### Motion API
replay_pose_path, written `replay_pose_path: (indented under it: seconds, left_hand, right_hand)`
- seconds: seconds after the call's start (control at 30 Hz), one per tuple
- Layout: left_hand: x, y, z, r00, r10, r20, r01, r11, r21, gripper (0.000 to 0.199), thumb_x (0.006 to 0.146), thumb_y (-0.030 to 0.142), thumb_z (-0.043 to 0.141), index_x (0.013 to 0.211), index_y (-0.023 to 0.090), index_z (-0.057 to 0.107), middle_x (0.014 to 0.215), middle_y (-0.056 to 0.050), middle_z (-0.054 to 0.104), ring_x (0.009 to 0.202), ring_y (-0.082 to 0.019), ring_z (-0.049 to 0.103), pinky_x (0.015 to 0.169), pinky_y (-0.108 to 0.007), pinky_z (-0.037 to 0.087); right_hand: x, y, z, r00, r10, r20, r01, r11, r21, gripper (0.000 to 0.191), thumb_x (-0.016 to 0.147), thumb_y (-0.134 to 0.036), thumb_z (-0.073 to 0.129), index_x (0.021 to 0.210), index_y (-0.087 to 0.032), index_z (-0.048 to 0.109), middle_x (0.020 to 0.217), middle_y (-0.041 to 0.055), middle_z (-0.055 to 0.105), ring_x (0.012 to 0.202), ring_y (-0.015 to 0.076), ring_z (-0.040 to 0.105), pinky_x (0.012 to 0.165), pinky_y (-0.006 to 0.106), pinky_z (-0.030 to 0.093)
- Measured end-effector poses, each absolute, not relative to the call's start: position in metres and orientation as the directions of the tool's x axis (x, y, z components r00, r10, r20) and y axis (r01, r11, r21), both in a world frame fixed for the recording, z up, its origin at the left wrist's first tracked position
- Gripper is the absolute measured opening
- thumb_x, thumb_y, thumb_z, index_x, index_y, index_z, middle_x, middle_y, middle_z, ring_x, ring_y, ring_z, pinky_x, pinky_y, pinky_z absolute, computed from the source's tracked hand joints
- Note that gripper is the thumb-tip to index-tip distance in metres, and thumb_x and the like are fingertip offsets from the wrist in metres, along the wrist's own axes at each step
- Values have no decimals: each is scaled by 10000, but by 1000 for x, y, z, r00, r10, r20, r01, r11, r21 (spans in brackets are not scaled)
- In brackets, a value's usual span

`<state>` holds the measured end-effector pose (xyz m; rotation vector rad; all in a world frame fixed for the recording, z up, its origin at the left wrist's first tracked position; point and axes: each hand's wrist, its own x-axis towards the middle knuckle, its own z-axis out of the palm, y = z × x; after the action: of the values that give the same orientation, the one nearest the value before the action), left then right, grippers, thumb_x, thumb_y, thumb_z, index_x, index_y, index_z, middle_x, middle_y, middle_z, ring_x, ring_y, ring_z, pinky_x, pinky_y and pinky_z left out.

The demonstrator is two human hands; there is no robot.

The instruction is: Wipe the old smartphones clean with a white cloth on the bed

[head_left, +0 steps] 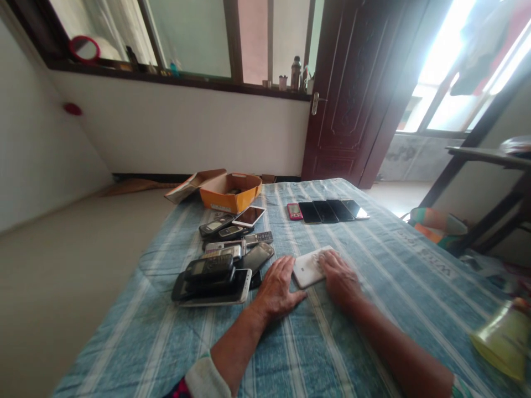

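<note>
"White smartphone (307,271): location?"

"Lay well inside far edge of surface (145,337); right hand (342,278) atop, grip unclear; left hand (277,288) alongside, thumb wide."

"Step?"

"Seemingly positioning; next called for level guidance."

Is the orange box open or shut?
Open. Nothing covers the top of the orange box, so you see inside it.

Location: Domestic Room

The site appears to be a home interior. Striped cloth (311,359) lies directly beneath the fingers (284,266). Beyond the fingers are a panelled door (352,83) and a sill (207,84) bearing a round mirror (84,50) and a bottle (296,74). To their far right, fabric (477,61) hangs at a bright window (446,110).
</note>
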<state>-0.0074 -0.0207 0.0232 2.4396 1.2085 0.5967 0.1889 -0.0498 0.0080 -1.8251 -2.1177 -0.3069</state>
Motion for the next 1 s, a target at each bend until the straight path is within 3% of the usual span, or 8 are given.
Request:
replay_pose_path:
  seconds: [0.13, 0.2, 0.27, 0.47, 0.73, 1.0]
  left_hand:
    - [-8, -18, 18, 540, 808, 236, 654, -579, 488, 770, 647, 309, 706, 1335, 102, 429, 1390, -189, 466, 1306, -329, 402, 1102, -475, 322]
    - [-8, -17, 18, 546, 805, 231, 654, -582, 483, 764, 653, 304, 693, 1337, 96, 424, 1390, -192, 464, 1308, -321, 399, 1105, -469, 318]
    - [-7, -17, 19, 551, 804, 222, 659, -583, 476, 769, 652, 315, 701, 1336, 100, 424, 1389, -190, 465, 1310, -320, 396, 1105, -471, 315]
    - [-8, -16, 22, 551, 808, 208, 677, -579, 455, 779, 636, 314, 727, 1329, 121, 430, 1383, -181, 471, 1304, -330, 402, 1099, -486, 320]
    - [-7, -12, 16, 512, 805, 300, 661, -592, 461, 813, 677, 410, 720, 1367, 165, 367, 1365, -166, 489, 1275, -330, 439, 1062, -497, 363]
    - [1, -10, 8, 445, 831, 335, 705, -555, 441, 791, 737, 520, 649, 1354, 114, 364, 1356, -201, 475, 1278, -349, 422, 1058, -518, 350]
  right_hand:
    - [156, -57, 17, -391, 834, 390, 886, 455, -84, 322, 894, -114, 413, 1156, -147, 597, 1214, 114, 572, 1220, 244, 424, 1036, 342, 344]
    - [150, -55, 23, -433, 821, 372, 855, 505, -119, 329, 896, -117, 422, 1185, -155, 574, 1184, 102, 580, 1203, 228, 428, 1019, 332, 348]
    - [153, -47, 28, -405, 850, 335, 869, 473, -148, 317, 896, -115, 422, 1169, -166, 576, 1173, 93, 579, 1193, 212, 428, 999, 315, 347]
    - [172, -14, 35, -120, 974, 192, 981, 146, -125, 270, 869, -104, 406, 1008, -159, 630, 1075, 108, 598, 1030, 233, 494, 872, 331, 357]
    - [150, -11, 40, -289, 942, 171, 942, 312, -127, 204, 858, -161, 458, 954, -193, 636, 988, 63, 605, 956, 204, 491, 835, 307, 326]
    - [149, -6, 45, -248, 959, 138, 956, 266, -128, 226, 880, -170, 430, 955, -164, 644, 982, 94, 595, 929, 224, 515, 794, 331, 335]
